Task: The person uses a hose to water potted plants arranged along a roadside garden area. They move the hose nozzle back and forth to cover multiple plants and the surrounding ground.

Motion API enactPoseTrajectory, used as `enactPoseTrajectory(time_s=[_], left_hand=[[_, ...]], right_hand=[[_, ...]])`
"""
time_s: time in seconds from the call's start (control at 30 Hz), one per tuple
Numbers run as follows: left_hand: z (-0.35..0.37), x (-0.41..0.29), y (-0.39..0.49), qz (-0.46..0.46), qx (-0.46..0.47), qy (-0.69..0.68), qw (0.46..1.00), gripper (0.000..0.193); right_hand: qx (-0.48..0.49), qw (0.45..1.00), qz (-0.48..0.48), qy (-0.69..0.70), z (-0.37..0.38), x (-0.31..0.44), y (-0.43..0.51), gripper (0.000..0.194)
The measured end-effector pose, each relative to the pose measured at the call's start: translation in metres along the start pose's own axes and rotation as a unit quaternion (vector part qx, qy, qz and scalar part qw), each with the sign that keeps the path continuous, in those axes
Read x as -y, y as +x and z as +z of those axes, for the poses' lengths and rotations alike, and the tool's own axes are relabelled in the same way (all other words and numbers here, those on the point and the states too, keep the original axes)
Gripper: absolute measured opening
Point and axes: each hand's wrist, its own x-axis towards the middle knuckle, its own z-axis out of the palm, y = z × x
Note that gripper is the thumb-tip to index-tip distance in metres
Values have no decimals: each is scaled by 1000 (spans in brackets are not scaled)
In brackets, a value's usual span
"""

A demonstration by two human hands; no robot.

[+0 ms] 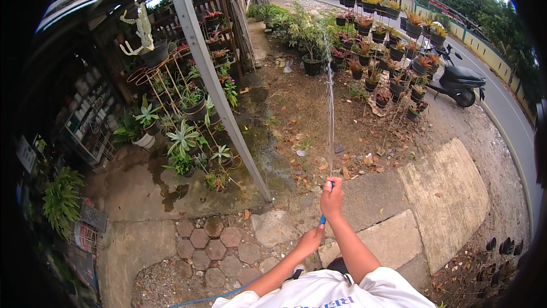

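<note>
A blue garden hose (322, 219) runs through both of my hands in front of my body. My right hand (331, 200) grips it near its outlet, the thumb up at the tip. Lower down and closer to me, my left hand (308, 241) holds the same hose. From the outlet a thin jet of water (330, 111) shoots forward and breaks into spray by a leafy shrub (308, 34) in a black pot (313, 65). More of the blue hose (213, 297) trails on the ground at lower left.
Tiered stands of potted bromeliads (397, 53) rise at right, near a parked black scooter (457, 79) and the road (508, 115). A slanting metal post (218, 90) stands left of the jet, beside racks of potted plants (183, 137). Hexagonal pavers (216, 248) and concrete slabs (448, 205) cover the nearby ground.
</note>
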Motion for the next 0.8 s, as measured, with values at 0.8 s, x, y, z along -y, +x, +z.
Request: enactPoseTrajectory(time_s=[0.8], left_hand=[[11,-4,3,0,10,0,1000,60]], right_hand=[[6,1000,-4,-20,-14,6,3,15]])
